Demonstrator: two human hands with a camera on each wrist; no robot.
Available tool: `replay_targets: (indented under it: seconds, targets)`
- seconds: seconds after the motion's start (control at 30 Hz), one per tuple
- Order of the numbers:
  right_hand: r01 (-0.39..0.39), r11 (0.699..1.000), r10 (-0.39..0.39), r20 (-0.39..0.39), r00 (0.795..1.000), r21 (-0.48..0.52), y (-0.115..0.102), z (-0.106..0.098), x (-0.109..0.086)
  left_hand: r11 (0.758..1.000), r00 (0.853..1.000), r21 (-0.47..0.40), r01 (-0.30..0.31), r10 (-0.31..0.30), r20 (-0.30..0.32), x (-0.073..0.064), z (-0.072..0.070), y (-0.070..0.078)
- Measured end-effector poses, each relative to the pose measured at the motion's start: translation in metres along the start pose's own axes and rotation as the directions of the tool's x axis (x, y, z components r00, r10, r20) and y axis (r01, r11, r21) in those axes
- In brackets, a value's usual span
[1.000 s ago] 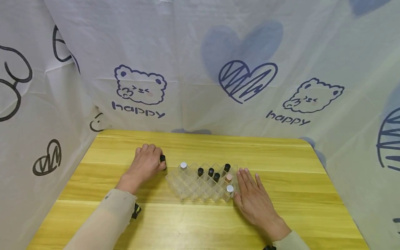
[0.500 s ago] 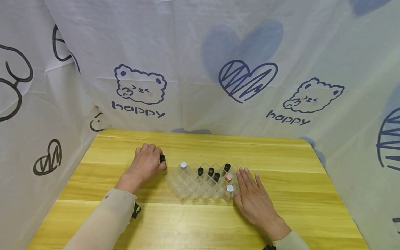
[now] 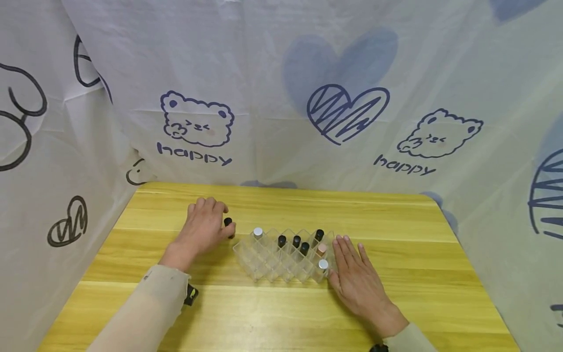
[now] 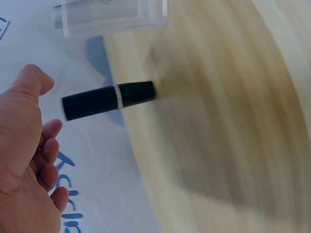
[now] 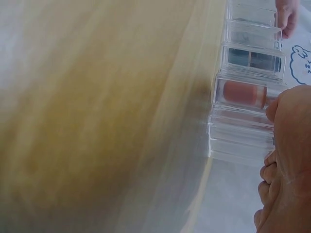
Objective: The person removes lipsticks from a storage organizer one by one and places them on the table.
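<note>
A black lipstick tube (image 4: 109, 100) with a thin silver band stands upright on the table, left of a clear organizer (image 3: 271, 276) with diamond-shaped slots. My left hand (image 3: 202, 226) is around the tube; in the left wrist view its thumb and loosely bent fingers are spread apart with gaps to the tube. With fingers straight, my right hand (image 3: 358, 281) lies against the organizer's right end. Inside the organizer are several black-capped tubes (image 3: 296, 241), a rose-gold-capped one (image 3: 321, 250) and two silver-capped ones, at back left (image 3: 258, 232) and front right (image 3: 323, 264).
The wooden table (image 3: 281, 322) has a yellow grain. White cloth (image 3: 272, 98) printed with bears and hearts hangs behind it and along both sides. In the right wrist view, a reddish tube (image 5: 243, 93) shows through the organizer's wall.
The left fingers and thumb, earlier closed round the black lipstick tube, have opened off it, leaving it standing. That hand has shifted slightly back and left. The right hand stays put.
</note>
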State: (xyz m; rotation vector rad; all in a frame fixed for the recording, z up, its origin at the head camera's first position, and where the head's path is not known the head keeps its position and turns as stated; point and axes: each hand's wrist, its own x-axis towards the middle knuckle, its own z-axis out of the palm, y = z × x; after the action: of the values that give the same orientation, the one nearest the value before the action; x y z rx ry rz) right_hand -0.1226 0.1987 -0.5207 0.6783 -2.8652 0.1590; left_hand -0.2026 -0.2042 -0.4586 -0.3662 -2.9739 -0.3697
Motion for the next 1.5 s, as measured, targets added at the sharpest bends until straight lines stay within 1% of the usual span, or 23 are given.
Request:
replay_targets:
  seconds: [0.13,0.3,0.5,0.6,0.7,0.87,0.97,1.13,1.3,1.4,1.5]
  targets:
    - [0.002,1.000,-0.002,0.000,1.000,0.003,0.000,0.000,0.000,1.000,0.999,-0.008,-0.020,0.019,-0.040,0.000,-0.007,0.007]
    - [0.000,1.000,0.000,0.005,1.000,0.002,-0.001,0.001,-0.001,0.996,0.993,-0.002,-0.084,0.084,-0.085,-0.002,-0.014,0.020]
    - [-0.007,1.000,0.007,0.010,1.000,0.010,-0.001,0.001,-0.001,0.987,0.978,0.014,-0.162,0.163,-0.129,-0.004,-0.015,0.034]
    - [-0.009,1.000,0.008,0.013,1.000,0.012,-0.001,0.001,-0.001,0.980,0.971,0.026,-0.196,0.198,-0.134,-0.005,-0.014,0.041]
    - [-0.009,1.000,0.009,0.015,1.000,0.012,-0.001,0.001,-0.001,0.975,0.968,0.040,-0.218,0.222,-0.118,-0.004,-0.012,0.048]
    - [-0.011,1.000,0.011,0.014,1.000,0.020,-0.001,0.001,-0.001,0.970,0.969,0.042,-0.239,0.241,-0.051,-0.004,-0.010,0.058]
    - [-0.010,1.000,0.010,0.005,1.000,0.023,-0.001,0.001,-0.001,0.966,0.968,0.056,-0.251,0.252,-0.013,-0.003,-0.010,0.060]
    - [-0.001,1.000,0.002,-0.020,1.000,0.022,0.000,0.002,-0.001,0.963,0.966,0.072,-0.260,0.258,0.027,-0.001,-0.007,0.057]
    - [0.003,1.000,-0.002,-0.011,1.000,0.016,0.001,0.001,0.000,0.960,0.964,0.091,-0.264,0.260,0.057,0.001,-0.002,0.052]
    - [0.004,1.000,-0.004,-0.009,1.000,0.013,0.001,0.001,0.000,0.957,0.961,0.092,-0.274,0.268,0.067,0.002,0.000,0.051]
    - [0.008,1.000,-0.008,-0.025,1.000,0.010,0.001,0.001,-0.001,0.957,0.959,0.086,-0.278,0.272,0.077,0.004,0.002,0.051]
